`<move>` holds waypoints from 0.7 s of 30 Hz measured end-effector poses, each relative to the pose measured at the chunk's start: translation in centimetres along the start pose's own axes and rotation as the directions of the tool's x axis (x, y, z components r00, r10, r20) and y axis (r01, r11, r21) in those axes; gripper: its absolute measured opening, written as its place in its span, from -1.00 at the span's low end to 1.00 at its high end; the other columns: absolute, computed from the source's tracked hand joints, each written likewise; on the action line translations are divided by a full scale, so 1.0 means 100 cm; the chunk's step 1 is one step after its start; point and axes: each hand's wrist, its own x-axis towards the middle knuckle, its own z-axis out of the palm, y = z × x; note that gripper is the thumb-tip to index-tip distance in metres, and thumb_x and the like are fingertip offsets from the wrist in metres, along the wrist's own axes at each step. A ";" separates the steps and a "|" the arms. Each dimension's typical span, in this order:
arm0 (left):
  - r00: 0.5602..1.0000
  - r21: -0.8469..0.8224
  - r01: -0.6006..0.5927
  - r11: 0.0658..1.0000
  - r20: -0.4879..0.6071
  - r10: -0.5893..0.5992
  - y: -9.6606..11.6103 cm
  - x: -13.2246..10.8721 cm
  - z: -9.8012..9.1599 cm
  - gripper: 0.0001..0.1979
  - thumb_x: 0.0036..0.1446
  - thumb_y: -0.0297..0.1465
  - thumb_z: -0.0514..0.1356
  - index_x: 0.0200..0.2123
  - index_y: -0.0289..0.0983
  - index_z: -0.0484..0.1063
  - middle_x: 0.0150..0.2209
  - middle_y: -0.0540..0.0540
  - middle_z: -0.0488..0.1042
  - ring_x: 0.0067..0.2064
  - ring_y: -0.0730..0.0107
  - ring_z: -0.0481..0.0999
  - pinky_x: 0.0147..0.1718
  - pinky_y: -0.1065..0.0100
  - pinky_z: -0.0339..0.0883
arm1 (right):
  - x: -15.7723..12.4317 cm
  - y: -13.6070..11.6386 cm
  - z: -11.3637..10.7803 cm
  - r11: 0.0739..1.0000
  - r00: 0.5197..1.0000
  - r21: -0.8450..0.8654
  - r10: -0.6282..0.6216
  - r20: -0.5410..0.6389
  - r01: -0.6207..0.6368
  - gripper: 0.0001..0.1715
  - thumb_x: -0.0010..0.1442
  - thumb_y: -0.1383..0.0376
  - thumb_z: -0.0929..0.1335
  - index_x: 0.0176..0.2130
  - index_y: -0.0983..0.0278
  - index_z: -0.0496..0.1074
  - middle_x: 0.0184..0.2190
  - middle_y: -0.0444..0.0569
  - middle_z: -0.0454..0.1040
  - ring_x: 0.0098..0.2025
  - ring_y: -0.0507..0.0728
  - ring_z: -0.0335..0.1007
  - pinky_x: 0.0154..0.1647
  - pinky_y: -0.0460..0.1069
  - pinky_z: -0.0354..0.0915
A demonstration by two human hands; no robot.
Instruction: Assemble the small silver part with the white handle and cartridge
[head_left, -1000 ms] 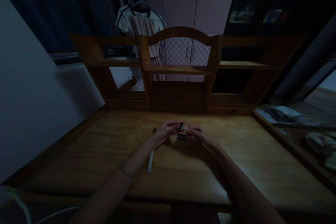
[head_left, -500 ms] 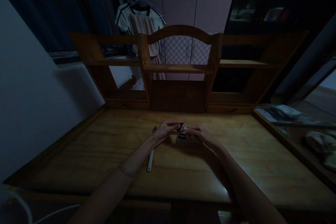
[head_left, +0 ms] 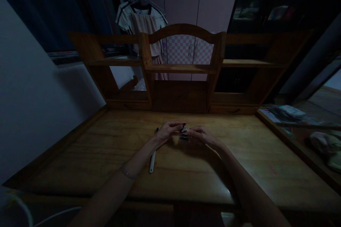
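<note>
My left hand (head_left: 167, 131) pinches a small dark, shiny metal piece (head_left: 184, 128) between thumb and fingers, just above the desk. From the other side the closed fingertips of my right hand (head_left: 201, 136) meet this piece; whether they grip it or something smaller is too dim to tell. Directly below, a small dark rectangular piece (head_left: 183, 137) with a bright edge shows between the hands. Beside my left wrist lies a slim white handle (head_left: 152, 162) with a dark far end, partly covered by the forearm.
The wooden desk (head_left: 106, 156) carries a shelf unit (head_left: 183, 69) along its back edge. A wall (head_left: 26, 88) borders the left side. Papers and a bag (head_left: 291, 111) lie beyond the right edge, and a white cable (head_left: 58, 214) hangs at lower left.
Both hands stay in nearly the same place. The shiny piece between the fingertips has turned slightly, and the right fingers have shifted a little around it.
</note>
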 end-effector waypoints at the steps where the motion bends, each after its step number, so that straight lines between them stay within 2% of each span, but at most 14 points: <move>1: 1.000 -0.014 -0.002 1.000 -0.006 0.002 0.001 0.000 0.001 -0.57 -0.16 -0.30 0.37 -0.16 -0.32 0.51 -0.24 -0.17 0.54 -0.25 0.33 0.50 -0.21 0.32 0.33 | 0.000 -0.001 0.001 1.000 1.000 -0.002 -0.007 -0.024 0.007 -0.44 0.17 -0.08 0.24 -0.45 0.37 0.35 -0.65 -0.19 0.11 -0.63 -0.07 -0.02 -0.66 -0.13 -0.12; 7: 1.000 -0.079 -0.013 0.997 0.008 0.014 0.002 0.000 0.004 -0.62 -0.11 -0.34 0.35 -0.16 -0.33 0.51 -0.24 -0.16 0.53 -0.24 0.36 0.49 -0.15 0.31 0.32 | 0.001 -0.001 0.002 0.999 0.997 0.043 0.013 -0.070 -0.010 -0.42 0.14 -0.10 0.26 -0.48 0.37 0.34 -0.67 -0.20 0.07 -0.64 -0.07 -0.08 -0.65 -0.11 -0.16; 12: 1.000 -0.061 -0.022 0.998 0.004 0.022 0.004 -0.002 0.002 -0.62 -0.10 -0.33 0.35 -0.16 -0.32 0.51 -0.18 -0.18 0.52 -0.21 0.35 0.49 -0.19 0.35 0.31 | -0.001 -0.003 0.002 0.999 0.997 0.046 -0.002 -0.078 0.005 -0.46 0.15 -0.07 0.26 -0.46 0.37 0.34 -0.64 -0.18 0.11 -0.62 -0.07 -0.06 -0.64 -0.11 -0.16; 17: 1.000 -0.042 0.000 0.999 0.012 0.001 0.003 -0.002 0.004 -0.60 -0.12 -0.30 0.36 -0.15 -0.32 0.51 -0.22 -0.19 0.52 -0.24 0.35 0.50 -0.19 0.33 0.31 | 0.001 -0.005 0.004 1.000 0.997 0.025 -0.015 -0.070 0.017 -0.47 0.15 -0.05 0.26 -0.49 0.36 0.32 -0.58 -0.13 0.19 -0.57 -0.05 0.03 -0.60 -0.11 -0.09; 21: 1.000 -0.035 -0.001 0.999 0.013 0.001 0.003 -0.001 0.003 -0.59 -0.12 -0.30 0.36 -0.15 -0.32 0.50 -0.24 -0.19 0.53 -0.23 0.34 0.50 -0.19 0.33 0.32 | 0.001 -0.006 0.003 1.000 0.998 0.018 -0.012 -0.062 0.013 -0.46 0.15 -0.06 0.26 -0.49 0.36 0.32 -0.59 -0.14 0.17 -0.58 -0.06 0.01 -0.60 -0.11 -0.11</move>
